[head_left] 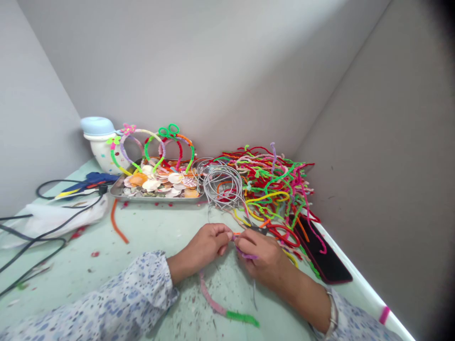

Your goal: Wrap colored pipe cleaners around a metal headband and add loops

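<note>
My left hand [208, 246] and my right hand [261, 251] meet over the table, thumbs and fingers pinched together. Between them is a purple pipe cleaner [249, 256], its loose end showing under my right fingers. A curved band wrapped in pink and green pipe cleaner [215, 305] hangs below my left hand, its upper part hidden by the hand. A thin grey wire end [254, 294] sticks down below my right hand. Just beyond my right hand lie red-handled scissors [286, 235], partly covered by pipe cleaners.
A metal tray [159, 200] of shells holds several wrapped headbands [144, 131]. Beside it are a coil of grey wire [223, 187] and a heap of coloured pipe cleaners [273, 177]. A black phone [330, 263] lies right; a white jar [104, 151], black cables [53, 232] and a plastic bag [85, 210] are left.
</note>
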{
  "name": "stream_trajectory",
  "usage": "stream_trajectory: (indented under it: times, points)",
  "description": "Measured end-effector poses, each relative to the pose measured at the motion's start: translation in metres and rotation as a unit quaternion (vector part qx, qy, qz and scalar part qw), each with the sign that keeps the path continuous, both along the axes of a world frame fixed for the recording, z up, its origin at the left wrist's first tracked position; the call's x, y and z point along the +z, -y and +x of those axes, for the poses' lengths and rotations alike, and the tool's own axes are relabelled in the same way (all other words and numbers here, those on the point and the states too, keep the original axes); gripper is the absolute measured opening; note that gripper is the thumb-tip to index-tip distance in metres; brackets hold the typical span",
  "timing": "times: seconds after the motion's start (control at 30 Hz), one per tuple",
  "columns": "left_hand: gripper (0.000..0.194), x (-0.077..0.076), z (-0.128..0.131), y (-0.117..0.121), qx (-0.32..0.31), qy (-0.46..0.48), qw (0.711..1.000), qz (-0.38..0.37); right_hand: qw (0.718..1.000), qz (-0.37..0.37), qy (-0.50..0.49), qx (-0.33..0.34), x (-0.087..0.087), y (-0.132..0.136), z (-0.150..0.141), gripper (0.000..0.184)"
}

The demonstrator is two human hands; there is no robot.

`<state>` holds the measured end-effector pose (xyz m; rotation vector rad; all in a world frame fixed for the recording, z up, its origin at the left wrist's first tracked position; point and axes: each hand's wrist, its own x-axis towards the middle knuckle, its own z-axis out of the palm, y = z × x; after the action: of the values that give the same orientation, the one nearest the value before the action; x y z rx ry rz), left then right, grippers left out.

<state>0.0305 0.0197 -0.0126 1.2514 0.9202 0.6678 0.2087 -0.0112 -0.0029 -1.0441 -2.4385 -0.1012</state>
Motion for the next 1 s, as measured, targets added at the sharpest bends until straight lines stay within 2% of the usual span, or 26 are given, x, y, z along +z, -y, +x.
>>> stream_trajectory:
  times: [0.17, 0.27, 0.33, 0.43, 0.53, 0.57, 0.63, 0.87, 1.0]
  points:
    - [0.024, 0.000, 0.000, -0.001, 0.005, -0.001, 1.000, 0.002, 1.000, -0.028, -0.011, 0.000, 0.000, 0.000, 0.000, 0.018]
    - [0.025, 0.000, -0.001, 0.000, 0.004, -0.002, 1.000, 0.007, 0.992, -0.091, -0.092, 0.001, -0.002, -0.001, 0.000, 0.016]
    - [0.025, 0.000, -0.001, 0.000, 0.003, -0.007, 1.000, 0.014, 0.974, -0.147, -0.171, 0.003, -0.003, -0.004, 0.001, 0.015]
    - [0.024, 0.002, -0.001, 0.001, 0.004, -0.015, 0.999, 0.028, 0.918, -0.270, -0.289, -0.017, -0.002, -0.007, 0.000, 0.006]
    - [0.021, 0.003, -0.001, 0.002, -0.001, -0.015, 0.999, 0.045, 0.828, -0.411, -0.381, -0.026, 0.003, -0.009, -0.002, 0.009]
    - [0.021, 0.004, -0.002, 0.003, -0.002, -0.016, 0.999, 0.051, 0.803, -0.442, -0.398, -0.025, 0.005, -0.009, -0.003, 0.011]
    - [0.020, 0.005, -0.002, 0.004, -0.002, -0.025, 0.998, 0.062, 0.777, -0.475, -0.412, -0.031, 0.008, -0.009, -0.004, 0.015]
    - [0.021, 0.006, -0.003, 0.006, -0.002, -0.040, 0.997, 0.069, 0.756, -0.495, -0.427, -0.045, 0.008, -0.011, -0.006, 0.021]
    - [0.017, 0.002, -0.002, 0.005, 0.007, -0.009, 0.998, 0.055, 0.759, -0.499, -0.416, -0.047, 0.008, -0.012, -0.006, 0.022]
